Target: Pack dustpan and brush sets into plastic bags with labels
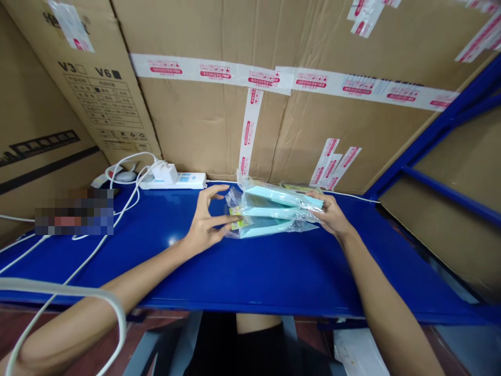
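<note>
Several light-blue flat pieces in clear plastic bags [270,213] are fanned out in a stack over the blue table. My right hand [332,213] is closed on their right end, fingers on the upper side. At the left end, my left hand [207,222] has its fingers spread, one fingertip touching the bags beside a yellow-green label [236,222]. What exactly the pieces are, I cannot make out through the plastic.
Behind the blue table [250,277] stands a wall of taped cardboard [207,120]. A white power strip [191,180] with a plug lies at the back left. White cables [92,253] loop across the left side, one over my left forearm. Blue metal framing [442,130] rises at right.
</note>
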